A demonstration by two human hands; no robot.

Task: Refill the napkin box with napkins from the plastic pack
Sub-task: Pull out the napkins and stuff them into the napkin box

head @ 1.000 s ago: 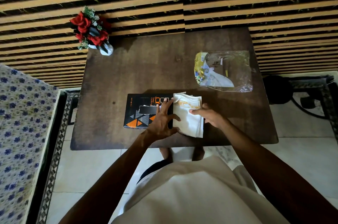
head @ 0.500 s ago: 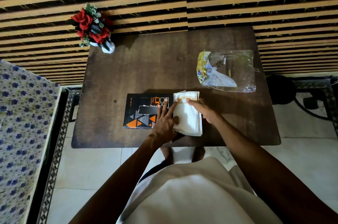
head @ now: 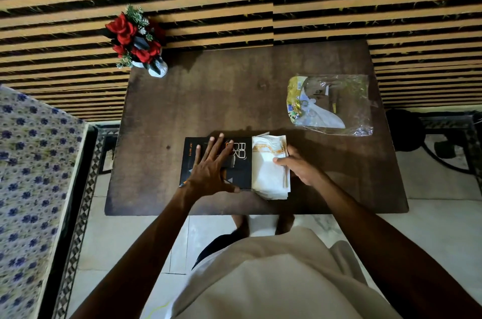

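Observation:
A black napkin box [head: 241,151] with orange print lies flat near the front edge of the dark wooden table [head: 214,99]. A stack of white napkins [head: 267,175] with a gold border sticks out of the box's right end. My left hand [head: 212,167] lies flat on top of the box with its fingers spread. My right hand [head: 300,167] grips the right edge of the napkin stack, thumb on top. The clear plastic pack [head: 331,104] lies at the table's right, apart from both hands, with a little white paper inside.
A small vase of red flowers [head: 138,42] stands at the table's back left corner. A slatted wall runs behind the table. A blue-flowered cloth surface [head: 31,188] lies to the left. A dark metal stand [head: 438,136] sits on the floor at the right.
My left hand has slid left from the napkins onto the top of the box. My right hand stays on the stack's right edge.

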